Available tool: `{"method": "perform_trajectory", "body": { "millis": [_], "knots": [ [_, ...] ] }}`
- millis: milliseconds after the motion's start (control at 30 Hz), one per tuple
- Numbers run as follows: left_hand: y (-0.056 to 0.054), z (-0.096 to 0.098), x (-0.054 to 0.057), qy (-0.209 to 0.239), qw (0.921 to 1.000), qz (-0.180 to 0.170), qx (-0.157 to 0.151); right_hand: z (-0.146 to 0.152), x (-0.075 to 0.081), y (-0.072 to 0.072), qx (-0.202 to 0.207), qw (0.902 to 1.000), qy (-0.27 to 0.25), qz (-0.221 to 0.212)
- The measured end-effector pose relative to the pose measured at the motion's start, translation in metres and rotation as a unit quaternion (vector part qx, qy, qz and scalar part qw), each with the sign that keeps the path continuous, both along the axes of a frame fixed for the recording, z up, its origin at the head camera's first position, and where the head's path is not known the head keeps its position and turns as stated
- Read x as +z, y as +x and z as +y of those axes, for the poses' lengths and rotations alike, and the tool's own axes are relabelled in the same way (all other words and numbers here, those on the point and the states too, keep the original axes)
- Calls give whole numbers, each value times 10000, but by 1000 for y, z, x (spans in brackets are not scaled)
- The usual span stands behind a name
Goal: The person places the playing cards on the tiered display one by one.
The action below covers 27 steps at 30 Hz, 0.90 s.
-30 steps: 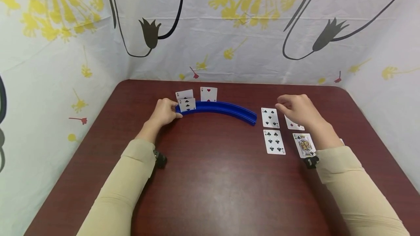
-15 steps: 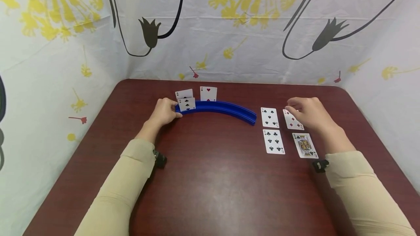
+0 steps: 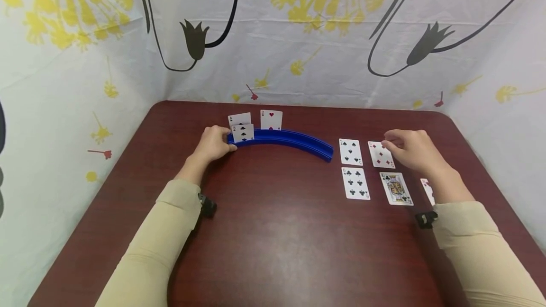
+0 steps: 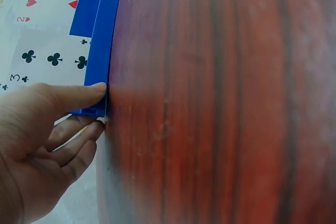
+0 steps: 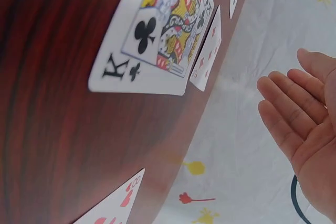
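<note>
My left hand [image 3: 213, 145] pinches the left end of a curved blue card holder [image 3: 294, 142]. In the left wrist view the thumb [image 4: 86, 95] lies along the holder's front edge, with the other fingers at its end. Standing in the holder are a three of clubs [image 3: 243, 133], an ace [image 3: 239, 118] partly hidden behind it, and a two of hearts [image 3: 271, 120]. My right hand [image 3: 415, 151] hovers above the right side of the table, nearest a diamonds card [image 3: 381, 154]. In the right wrist view its fingers are loosely extended and hold nothing.
Face up on the dark red table [image 3: 273, 231] lie a five of spades [image 3: 350, 152], a six of clubs [image 3: 356, 183] and a king of clubs [image 3: 396, 188]. An eight of hearts [image 5: 113, 203] is partly hidden under my right wrist in the head view. Patterned cloth [image 3: 298, 75] surrounds the table.
My right hand has moved to the right, away from the five of spades, uncovering the diamonds card and part of the eight of hearts. The left hand keeps its hold on the card holder.
</note>
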<state>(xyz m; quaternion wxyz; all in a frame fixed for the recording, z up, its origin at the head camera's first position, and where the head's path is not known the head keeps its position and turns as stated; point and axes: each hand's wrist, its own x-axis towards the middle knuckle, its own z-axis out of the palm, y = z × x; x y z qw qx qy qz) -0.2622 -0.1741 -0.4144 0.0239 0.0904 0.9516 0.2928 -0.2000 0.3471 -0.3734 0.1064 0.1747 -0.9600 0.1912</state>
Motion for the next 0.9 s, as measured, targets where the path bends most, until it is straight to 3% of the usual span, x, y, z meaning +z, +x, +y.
{"method": "perform_trajectory", "body": {
  "millis": [200, 633, 900],
  "knots": [
    [-3, 1, 0, 276, 9994, 126, -151, 4, 0, -1, -21, 10000, 35, -13],
    [-3, -4, 5, 474, 9974, -399, -365, 14, 1, 3, -222, 9997, 52, -110],
    [-3, -3, 5, 649, 9967, -479, -130, 24, 1, 5, -212, 9997, 120, -59]
  ]
}}
